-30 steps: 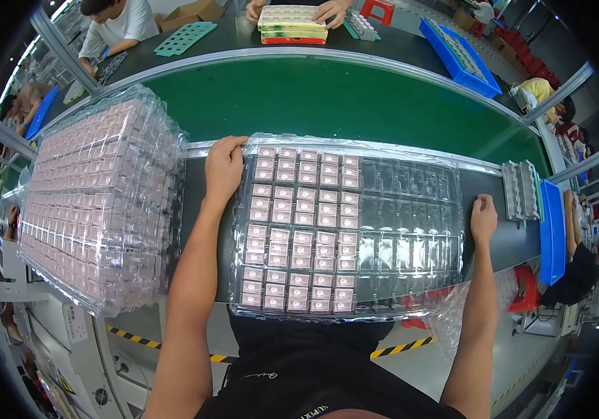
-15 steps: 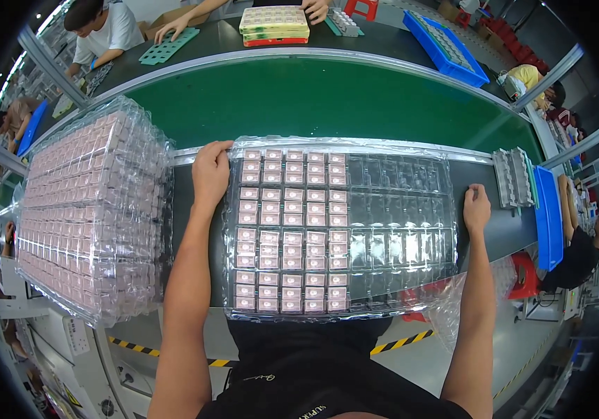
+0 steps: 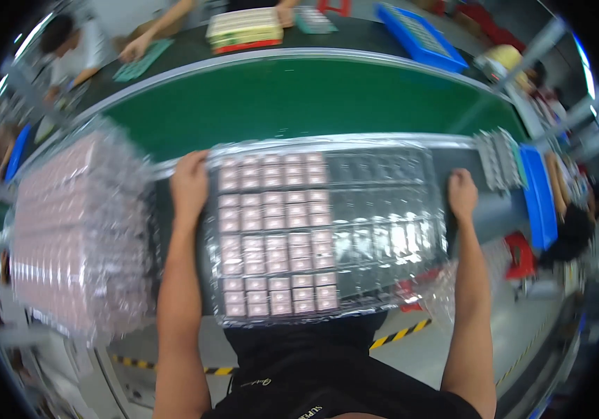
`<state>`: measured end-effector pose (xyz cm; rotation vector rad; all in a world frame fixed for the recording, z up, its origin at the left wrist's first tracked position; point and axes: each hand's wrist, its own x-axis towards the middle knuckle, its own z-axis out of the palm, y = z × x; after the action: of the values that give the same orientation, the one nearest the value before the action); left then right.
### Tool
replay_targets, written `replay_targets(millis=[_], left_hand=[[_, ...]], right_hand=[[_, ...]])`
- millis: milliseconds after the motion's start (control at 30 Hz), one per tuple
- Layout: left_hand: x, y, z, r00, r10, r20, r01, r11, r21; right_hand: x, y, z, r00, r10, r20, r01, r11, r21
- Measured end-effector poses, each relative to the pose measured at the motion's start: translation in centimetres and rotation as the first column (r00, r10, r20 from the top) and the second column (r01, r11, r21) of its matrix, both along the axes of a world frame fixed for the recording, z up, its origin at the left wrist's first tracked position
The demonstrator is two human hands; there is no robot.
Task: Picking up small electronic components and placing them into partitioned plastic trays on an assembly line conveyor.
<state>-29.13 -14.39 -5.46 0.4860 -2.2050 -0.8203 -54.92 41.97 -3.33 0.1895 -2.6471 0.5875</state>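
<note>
A clear plastic tray (image 3: 383, 241) lies in front of me on the dark work surface. Its left part is filled with rows of small pinkish boxes (image 3: 273, 209), while its right pockets hold none. My left hand (image 3: 190, 187) is closed at the tray's far left corner, fingers against the rim. Beside the right edge, my right hand (image 3: 463, 195) is curled closed, seemingly a little apart from the tray; its palm side is hidden. To the left rises a tall stack of filled clear trays (image 3: 79, 230), blurred by motion.
Beyond the tray's far edge runs a green conveyor belt (image 3: 278, 98). Grey trays (image 3: 500, 162) and a blue bin (image 3: 539, 199) stand at the right. Clear plastic wrap (image 3: 446, 297) hangs near a red stool (image 3: 520, 255). Co-workers sit across the belt, by a yellowish stack (image 3: 245, 29).
The whole view has shifted and tilted slightly, and it is blurrier, so the scene sits further left. Both my hands keep about the same places beside the tray.
</note>
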Motion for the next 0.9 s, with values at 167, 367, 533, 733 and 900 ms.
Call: replay_targets(millis=[167,367,533,733,900], left_hand=[[3.0,-3.4,-1.6,0.996,0.041,0.076,-0.044,0.999,0.032],[1.5,-2.8,-1.6,0.997,-0.045,0.057,0.042,0.998,0.053],[1.4,-2.6,-1.4,0.995,-0.06,0.079,0.052,0.994,0.094],[1.8,-3.0,-1.4,0.996,-0.038,0.085,0.03,0.996,0.089],[1.7,-2.9,-1.3,0.995,-0.045,0.09,0.035,0.993,0.111]], right_hand=[[-1.0,-3.5,-1.6,1.0,0.012,0.027,-0.012,1.0,0.008],[-0.8,-2.0,-0.7,0.999,-0.049,0.013,0.049,0.999,0.021],[-0.4,-1.8,-0.7,0.998,-0.05,0.04,0.05,0.999,0.0],[-0.4,-2.2,-0.8,0.999,-0.035,0.041,0.036,0.999,-0.012],[-0.4,-2.3,-0.6,0.998,-0.042,0.051,0.042,0.999,-0.009]])
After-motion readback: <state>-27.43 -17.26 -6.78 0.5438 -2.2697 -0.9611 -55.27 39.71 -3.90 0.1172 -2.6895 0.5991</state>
